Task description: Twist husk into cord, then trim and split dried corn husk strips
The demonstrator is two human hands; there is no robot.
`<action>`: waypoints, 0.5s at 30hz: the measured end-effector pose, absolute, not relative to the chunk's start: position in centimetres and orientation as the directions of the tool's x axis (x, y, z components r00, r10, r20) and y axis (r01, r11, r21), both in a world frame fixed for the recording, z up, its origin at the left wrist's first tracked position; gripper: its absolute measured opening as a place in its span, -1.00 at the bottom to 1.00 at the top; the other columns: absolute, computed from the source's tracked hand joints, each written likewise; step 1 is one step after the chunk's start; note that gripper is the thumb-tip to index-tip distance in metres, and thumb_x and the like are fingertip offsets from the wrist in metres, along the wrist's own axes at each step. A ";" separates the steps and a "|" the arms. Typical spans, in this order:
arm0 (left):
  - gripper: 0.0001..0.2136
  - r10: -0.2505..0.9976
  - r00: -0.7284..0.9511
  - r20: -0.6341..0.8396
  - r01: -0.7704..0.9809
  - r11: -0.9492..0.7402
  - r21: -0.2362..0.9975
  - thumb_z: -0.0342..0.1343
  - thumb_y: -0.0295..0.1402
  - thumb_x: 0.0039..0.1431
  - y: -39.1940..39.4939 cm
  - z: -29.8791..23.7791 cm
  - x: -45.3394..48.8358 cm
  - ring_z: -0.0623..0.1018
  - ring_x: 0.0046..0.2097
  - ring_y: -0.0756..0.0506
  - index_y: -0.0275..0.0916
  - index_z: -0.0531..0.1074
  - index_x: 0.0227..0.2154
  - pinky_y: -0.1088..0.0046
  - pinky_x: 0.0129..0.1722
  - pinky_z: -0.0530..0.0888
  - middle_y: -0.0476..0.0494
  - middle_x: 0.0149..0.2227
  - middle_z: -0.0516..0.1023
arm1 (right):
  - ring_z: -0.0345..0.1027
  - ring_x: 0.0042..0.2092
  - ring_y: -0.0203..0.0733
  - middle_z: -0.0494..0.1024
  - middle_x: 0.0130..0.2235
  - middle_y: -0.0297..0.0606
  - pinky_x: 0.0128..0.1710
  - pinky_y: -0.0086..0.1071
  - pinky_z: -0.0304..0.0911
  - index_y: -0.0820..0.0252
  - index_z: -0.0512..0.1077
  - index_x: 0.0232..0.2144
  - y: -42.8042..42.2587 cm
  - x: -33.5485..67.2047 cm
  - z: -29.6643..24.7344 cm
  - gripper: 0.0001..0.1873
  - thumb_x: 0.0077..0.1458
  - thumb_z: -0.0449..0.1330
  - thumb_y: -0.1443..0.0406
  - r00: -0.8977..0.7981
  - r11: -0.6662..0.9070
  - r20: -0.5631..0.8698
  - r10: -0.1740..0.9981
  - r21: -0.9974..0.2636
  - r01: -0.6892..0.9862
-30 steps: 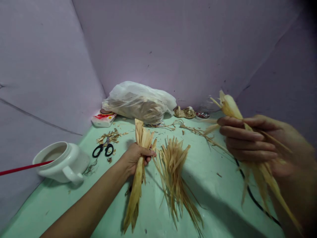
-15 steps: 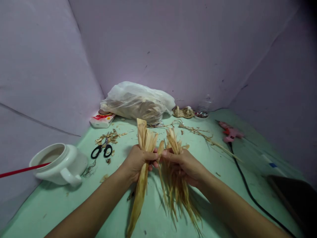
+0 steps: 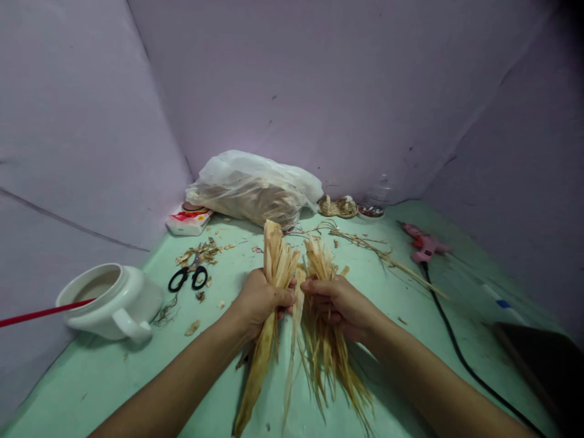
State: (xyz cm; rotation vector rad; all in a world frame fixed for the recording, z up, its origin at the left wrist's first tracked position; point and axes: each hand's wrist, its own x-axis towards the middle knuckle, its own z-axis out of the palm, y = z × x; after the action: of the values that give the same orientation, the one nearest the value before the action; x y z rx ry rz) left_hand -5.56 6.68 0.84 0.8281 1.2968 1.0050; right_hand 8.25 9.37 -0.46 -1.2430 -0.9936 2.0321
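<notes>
My left hand is closed round a bundle of dried husk strips; one broad, yellowish strip hangs from it toward the table's front. Beside it, my right hand grips a second bundle of husk strips, whose lower ends are shredded into thin fringes. A narrow pale strip hangs between the hands, its upper part by my right fingertips. Whether the left fingers touch it too, I cannot tell.
Black-handled scissors lie among husk scraps. A white ceramic pot with a red stick stands left. Behind are a plastic bag and a tissue pack. Dry stems, a pink glue gun and its black cord lie right.
My left hand and its bundle have shifted slightly right, closer to the right bundle. The pale strip between the hands now shows more of its length and hangs straighter.
</notes>
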 end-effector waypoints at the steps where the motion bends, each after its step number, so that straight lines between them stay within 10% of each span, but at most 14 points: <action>1: -0.80 0.930 -0.007 -0.367 -0.118 0.364 0.924 0.08 -0.60 -0.42 6.7 0.8 -5.6 0.29 -0.70 0.08 -0.33 0.31 -0.58 0.62 -0.77 0.15 0.08 -0.71 0.30 | -0.34 -0.70 -0.53 -0.08 -0.72 -0.61 -0.74 -0.56 -0.45 0.17 0.11 -0.58 9.4 8.3 -0.6 -0.71 -0.24 0.22 0.28 -0.426 -0.570 -0.489 0.761 -0.817 -0.082; 15: -0.85 0.935 -0.020 -0.355 -0.087 0.352 0.932 0.14 -0.57 -0.42 6.7 0.5 -5.8 0.24 -0.71 0.12 -0.33 0.29 -0.68 0.64 -0.76 0.13 0.08 -0.76 0.27 | -0.24 -0.72 -0.54 0.01 -0.73 -0.58 -0.74 -0.56 -0.39 0.20 0.19 -0.59 9.0 8.0 -0.2 -0.75 -0.25 0.23 0.26 -0.409 -0.528 -0.475 0.779 -0.849 -0.018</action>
State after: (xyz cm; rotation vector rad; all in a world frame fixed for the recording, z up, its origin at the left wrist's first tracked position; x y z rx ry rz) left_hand -5.80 6.74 0.45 0.8647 1.3241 1.0020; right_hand 8.05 9.04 -0.17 -1.2702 -1.0873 1.9823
